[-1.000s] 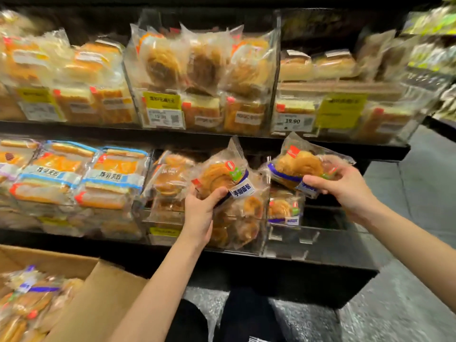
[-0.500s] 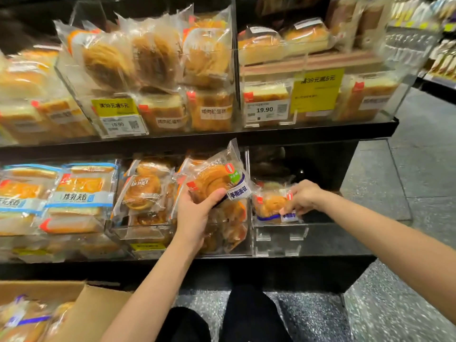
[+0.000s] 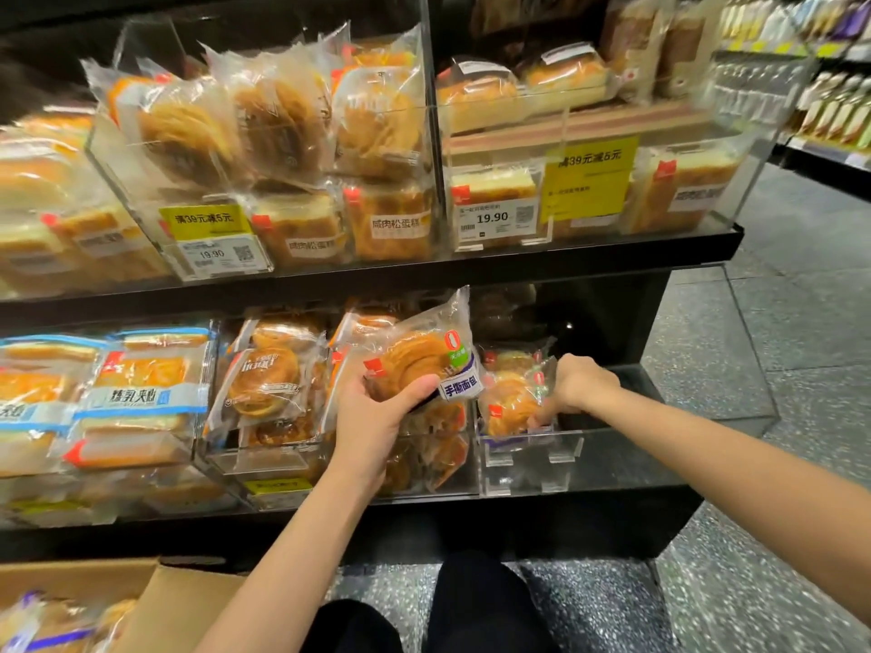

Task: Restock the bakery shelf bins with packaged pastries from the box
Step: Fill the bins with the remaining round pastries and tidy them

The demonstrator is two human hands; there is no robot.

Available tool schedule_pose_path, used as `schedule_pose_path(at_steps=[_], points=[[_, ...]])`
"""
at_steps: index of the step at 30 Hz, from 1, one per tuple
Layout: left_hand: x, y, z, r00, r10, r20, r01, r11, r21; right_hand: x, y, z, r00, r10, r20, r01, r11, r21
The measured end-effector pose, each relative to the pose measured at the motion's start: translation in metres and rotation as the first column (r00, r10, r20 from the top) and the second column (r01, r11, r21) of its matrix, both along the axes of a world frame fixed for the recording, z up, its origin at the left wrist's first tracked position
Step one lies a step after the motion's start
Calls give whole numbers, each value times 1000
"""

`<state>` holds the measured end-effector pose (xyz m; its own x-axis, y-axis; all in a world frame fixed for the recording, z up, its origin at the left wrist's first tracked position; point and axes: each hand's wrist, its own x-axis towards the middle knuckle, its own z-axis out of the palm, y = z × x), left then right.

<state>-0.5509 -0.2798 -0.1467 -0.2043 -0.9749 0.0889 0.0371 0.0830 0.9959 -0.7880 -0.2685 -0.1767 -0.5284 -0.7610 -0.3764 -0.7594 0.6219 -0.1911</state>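
At the lower shelf, right hand (image 3: pixel 572 386) presses a packaged pastry (image 3: pixel 511 402) into the clear end bin (image 3: pixel 528 457); left hand (image 3: pixel 377 412) grips the next pack (image 3: pixel 419 355), likely to follow it in

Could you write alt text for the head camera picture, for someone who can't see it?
A person restocks a bakery shelf: the left hand holds a packaged swirl pastry before the lower bins, while the right hand grips another pastry pack in a clear bin. A cardboard box with more packs sits at lower left.
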Motion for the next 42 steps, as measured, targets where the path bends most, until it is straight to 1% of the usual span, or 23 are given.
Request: schedule_pose_path(at_steps=[1,2,3,4,5,6,7,8,9,12,14,16,17,19,21,23,25,27,29,31,36,40,42], points=[[-1,1,3,1000,2,22,-2,1000,-17,0,3,7,998,8,-58,-10,999,-33],[-2,1,5,999,5,46,-3,999,-34,-1,6,15,996,6,-86,-16,993,-118],[-3,2,8,997,3,74,1,998,-57,-2,8,24,998,6,-59,-21,965,-260],[-5,2,11,994,1,105,8,997,-80,-3,11,34,999,40,28,-24,903,-429],[-8,2,13,991,-5,133,20,994,-107,-3,14,46,980,126,155,-10,805,-593],[-11,3,15,988,-15,155,36,990,-134,-1,19,62,926,243,288,37,703,-710],[-16,4,17,984,-29,173,57,986,-157,2,26,77,847,359,392,81,642,-763],[-21,6,18,981,-40,190,74,981,-177,4,33,91,764,467,445,74,621,-780],[-27,9,19,977,-45,209,86,977,-194,6,41,104,725,543,424,-12,626,-780],[-42,15,20,963,-72,259,138,959,-247,9,54,122,762,627,165,-395,651,-649],[-50,20,18,943,-115,313,197,949,-246,5,56,123,767,637,74,-482,649,-589],[-51,23,14,907,-143,397,267,923,-277,-3,57,124,794,603,73,-449,664,-598],[-50,22,10,878,-110,465,295,890,-347,-10,58,124,814,577,73,-428,679,-597],[-43,14,-1,798,51,601,346,778,-524,-22,58,120,858,512,42,-401,718,-569],[-34,5,-14,704,189,684,414,673,-613,-29,55,107,895,446,-4,-384,767,-514],[-28,0,-27,628,262,732,487,601,-633,-25,49,85,904,426,-45,-400,802,-445],[-26,1,-36,571,319,756,541,547,-639,-18,41,61,902,432,-11,-404,834,-375],[-25,0,-39,547,376,748,560,500,-661,-10,31,39,898,438,48,-402,859,-318],[-24,-4,-40,538,409,737,577,458,-676,-3,20,17,894,446,51,-420,871,-254],[-21,-8,-41,527,419,740,597,438,-673,1,10,-2,886,463,30,-448,871,-201],[-18,-9,-38,475,410,779,633,455,-626,4,0,-16,900,433,56,-422,895,-144],[-14,-11,-38,416,391,821,668,481,-567,8,4,-6,888,421,184,-412,907,-87],[-14,-9,-37,404,377,834,662,508,-551,8,9,-2,890,396,227,-382,918,-104]])
